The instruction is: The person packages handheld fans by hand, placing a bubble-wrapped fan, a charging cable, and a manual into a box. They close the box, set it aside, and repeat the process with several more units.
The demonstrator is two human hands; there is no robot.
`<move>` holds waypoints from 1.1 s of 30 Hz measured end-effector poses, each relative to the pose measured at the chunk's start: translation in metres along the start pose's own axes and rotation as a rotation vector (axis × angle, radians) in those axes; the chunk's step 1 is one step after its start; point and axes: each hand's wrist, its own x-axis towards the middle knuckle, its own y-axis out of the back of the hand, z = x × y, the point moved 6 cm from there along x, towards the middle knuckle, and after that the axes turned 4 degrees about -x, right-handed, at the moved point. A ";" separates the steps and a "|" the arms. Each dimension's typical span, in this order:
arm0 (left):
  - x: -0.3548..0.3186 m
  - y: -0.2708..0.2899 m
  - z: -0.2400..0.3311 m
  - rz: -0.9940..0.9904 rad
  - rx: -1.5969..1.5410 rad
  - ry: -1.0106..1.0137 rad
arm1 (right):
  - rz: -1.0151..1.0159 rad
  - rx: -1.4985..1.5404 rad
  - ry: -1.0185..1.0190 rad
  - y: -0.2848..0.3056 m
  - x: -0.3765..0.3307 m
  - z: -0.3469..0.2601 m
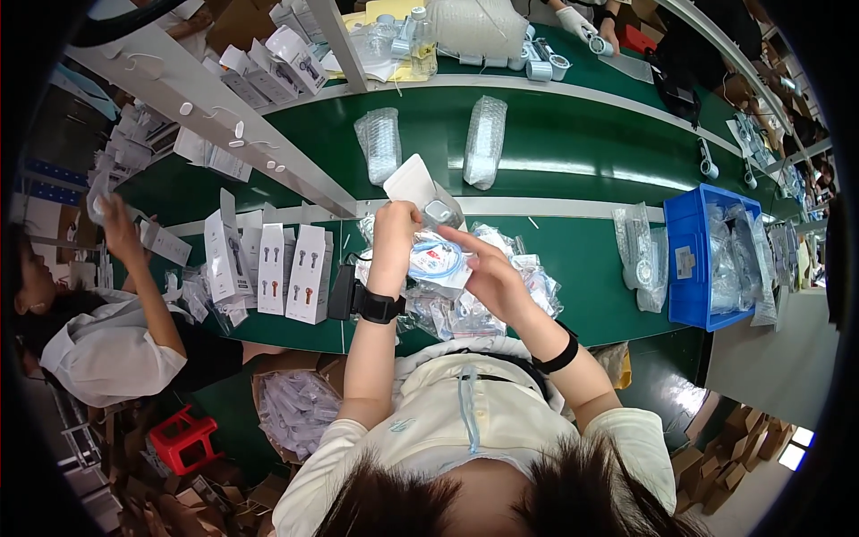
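My left hand (399, 222) is closed at the near left side of an open white box (410, 182), its fingertips curled around the edge. The box's flap stands up, and a greyish rounded piece (438, 211) shows at its far end. My right hand (497, 279) is open beside it, fingers stretched toward the box, the index finger close to its side. Between my hands lies a clear bag with a coiled light-blue cable (437, 259) and a small red-marked piece. Under and around them is a pile of clear-bagged parts (465, 315) on the green table.
Printed white boxes (310, 273) stand left of my arm. Two bubble-wrapped packs (486, 143) lie behind the rail. At right are more wrapped packs (641, 259) and a blue bin (693, 264) of bagged items. A co-worker (116, 340) sits left; a gloved hand (575, 22) works across.
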 end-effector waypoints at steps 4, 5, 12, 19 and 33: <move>-0.001 0.003 0.009 0.041 -0.005 -0.062 | -0.018 0.034 -0.029 0.011 0.010 -0.008; -0.001 0.005 0.011 0.036 0.027 -0.075 | -0.047 -0.085 0.055 0.020 0.019 -0.019; 0.001 0.001 0.005 -0.040 -0.067 -0.060 | -0.702 -0.623 0.444 -0.015 0.048 -0.002; -0.005 0.009 -0.013 0.035 -0.211 -0.036 | -0.525 -0.578 0.460 -0.015 0.055 -0.012; -0.052 0.076 -0.212 0.201 0.543 0.211 | -0.075 -0.198 0.175 -0.009 0.029 0.085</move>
